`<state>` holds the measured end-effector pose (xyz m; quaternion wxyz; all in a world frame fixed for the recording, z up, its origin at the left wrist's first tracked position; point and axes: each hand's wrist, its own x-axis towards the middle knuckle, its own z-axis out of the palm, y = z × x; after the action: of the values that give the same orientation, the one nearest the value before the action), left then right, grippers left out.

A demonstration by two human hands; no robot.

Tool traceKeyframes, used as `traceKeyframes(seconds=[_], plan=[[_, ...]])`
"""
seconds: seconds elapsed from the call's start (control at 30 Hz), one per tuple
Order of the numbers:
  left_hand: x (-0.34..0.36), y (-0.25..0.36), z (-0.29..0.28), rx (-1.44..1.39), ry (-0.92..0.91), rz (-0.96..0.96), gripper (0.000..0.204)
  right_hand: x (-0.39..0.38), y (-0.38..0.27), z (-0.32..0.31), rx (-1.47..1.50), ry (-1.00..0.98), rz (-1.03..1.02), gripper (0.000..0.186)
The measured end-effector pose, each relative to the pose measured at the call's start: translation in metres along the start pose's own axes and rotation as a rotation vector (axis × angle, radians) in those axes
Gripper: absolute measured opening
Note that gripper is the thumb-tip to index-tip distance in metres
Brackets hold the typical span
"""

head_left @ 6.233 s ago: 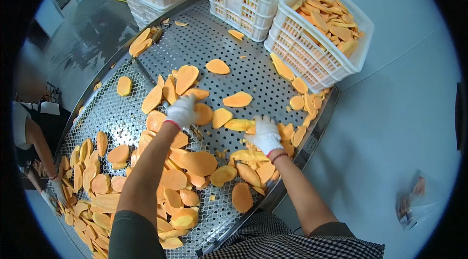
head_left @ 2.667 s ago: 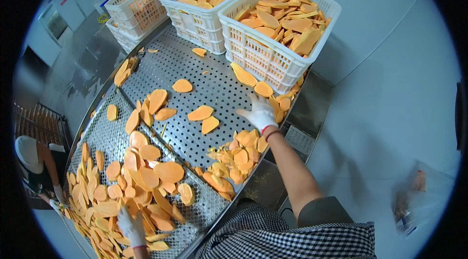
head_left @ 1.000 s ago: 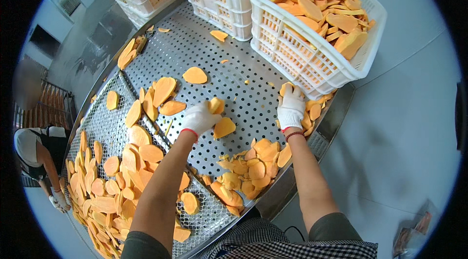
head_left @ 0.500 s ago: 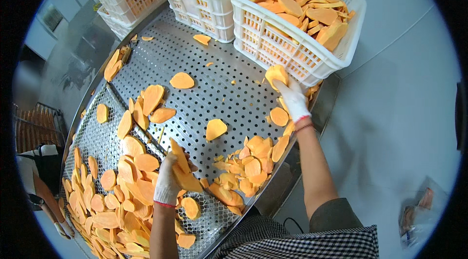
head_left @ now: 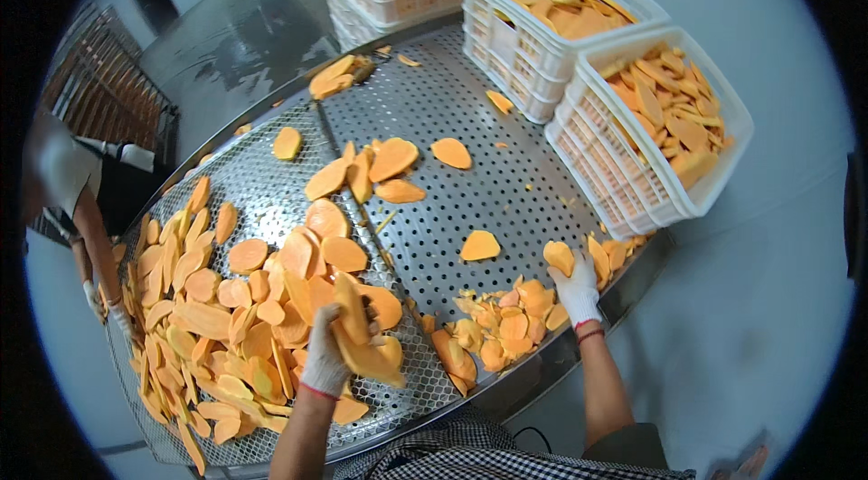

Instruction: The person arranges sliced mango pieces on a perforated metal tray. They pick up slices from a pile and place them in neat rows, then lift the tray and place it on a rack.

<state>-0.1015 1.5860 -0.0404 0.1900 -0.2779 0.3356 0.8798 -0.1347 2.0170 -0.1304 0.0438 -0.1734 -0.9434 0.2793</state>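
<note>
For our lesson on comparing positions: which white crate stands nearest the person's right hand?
The rightmost white crate, whose lower corner is just beyond the right hand; the other white crates stand farther from it, toward the picture's upper left.

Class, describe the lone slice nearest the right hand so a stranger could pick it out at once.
Find the perforated metal surface, right of the mesh. Toward its lower part, left of the right hand and just above the heap of scraps, lies the orange slice. Unlike those clustered scraps, it lies by itself, touching no other piece.
</note>
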Motion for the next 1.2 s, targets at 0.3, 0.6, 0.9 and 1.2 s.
traceKeyframes(seconds=[0.3, 0.6, 0.9, 1.2], plan=[[-0.067, 0.172, -0.140, 0.684, 0.792, 0.495, 0.056, 0.047, -0.236, 0.098, 0.823, -0.881, -0.328, 0.064], [-0.092, 0.063, -0.123, 1.657, 0.919, 0.689, 0.069, 0.181, -0.307, 0.165, -0.410, -0.573, -0.544, 0.084], [-0.136, -0.014, -0.144, 1.406, 0.935, 0.553, 0.047, 0.168, -0.332, 0.200, 0.753, -0.795, -0.207, 0.053], [-0.170, 0.002, -0.172, 1.716, 0.824, 0.687, 0.055, 0.083, -0.421, 0.206, 0.202, -0.460, -0.566, 0.037]])
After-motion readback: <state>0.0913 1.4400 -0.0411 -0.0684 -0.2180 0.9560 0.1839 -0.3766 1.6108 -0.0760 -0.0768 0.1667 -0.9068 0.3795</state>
